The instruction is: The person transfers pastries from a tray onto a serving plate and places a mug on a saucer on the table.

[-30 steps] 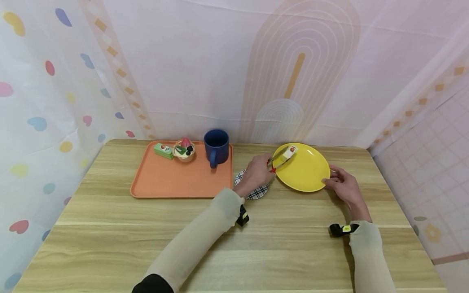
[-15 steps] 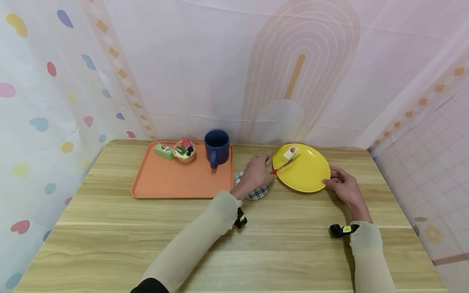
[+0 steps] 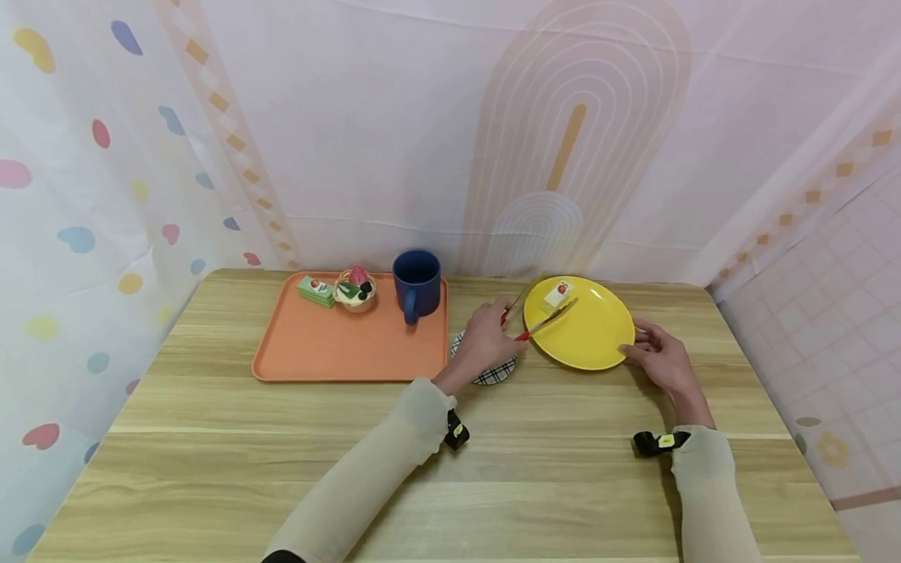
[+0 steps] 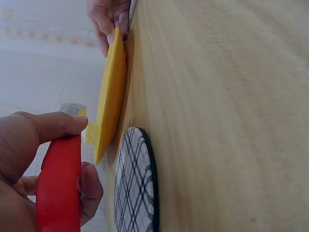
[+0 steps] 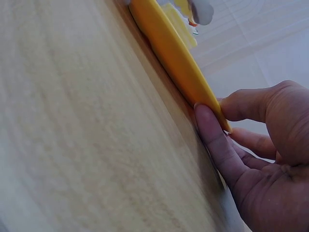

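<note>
In the head view my left hand (image 3: 484,341) holds red-handled tongs (image 3: 552,317), their arms spread apart on either side of a small yellow-and-white cake slice (image 3: 558,294). That slice, topped with something red, sits toward the back left of a yellow plate (image 3: 590,338). My right hand (image 3: 662,358) grips the plate's right rim; the right wrist view shows the thumb (image 5: 212,130) at the rim on the near side and fingers beyond it. Up close in the left wrist view, the red tongs handle (image 4: 60,186) lies between thumb and fingers.
Partly beneath my left hand lies a round plaid coaster (image 3: 497,372). Left of it, an orange tray (image 3: 345,344) bears a blue mug (image 3: 415,285), a fruit tart (image 3: 354,291) and a green cake slice (image 3: 315,290). A patterned curtain (image 3: 394,141) hangs behind the table.
The tongs' arms have spread apart, letting go of the yellow-and-white cake slice on the plate. My left hand has drawn back slightly to the left; my right hand stays at the rim.
</note>
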